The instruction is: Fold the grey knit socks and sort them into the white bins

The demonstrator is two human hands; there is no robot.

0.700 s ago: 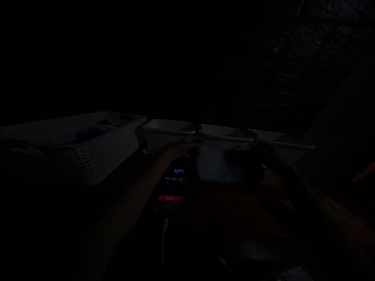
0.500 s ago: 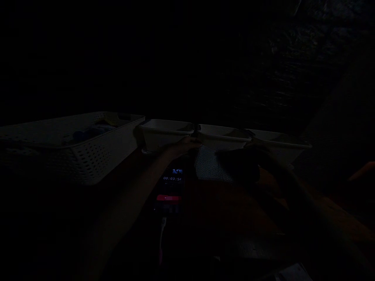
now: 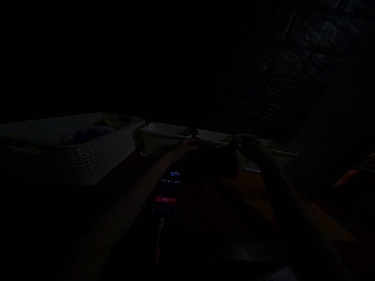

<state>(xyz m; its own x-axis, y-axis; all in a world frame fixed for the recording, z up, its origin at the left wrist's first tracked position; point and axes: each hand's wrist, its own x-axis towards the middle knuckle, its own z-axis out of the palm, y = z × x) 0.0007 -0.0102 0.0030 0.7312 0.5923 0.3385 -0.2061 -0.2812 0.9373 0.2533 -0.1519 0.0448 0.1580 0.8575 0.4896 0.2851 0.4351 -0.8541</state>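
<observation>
We are seeing a nearly black, flat sheet (image 3: 217, 163), its right edge faintly pale, hanging on the near side of a pale bin (image 3: 215, 135); our left hand (image 3: 187, 144) and right hand (image 3: 248, 141) are gripping its far corners.

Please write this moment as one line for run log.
left hand: at cloth, left edge, grip unclear | right hand: holds cloth's right edge | around: three bins, basket, phone

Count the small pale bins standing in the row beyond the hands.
3: the left bin beyond the left hand, the middle bin between the hands in view, the right bin behind the right hand. Darkness may hide others.
</observation>
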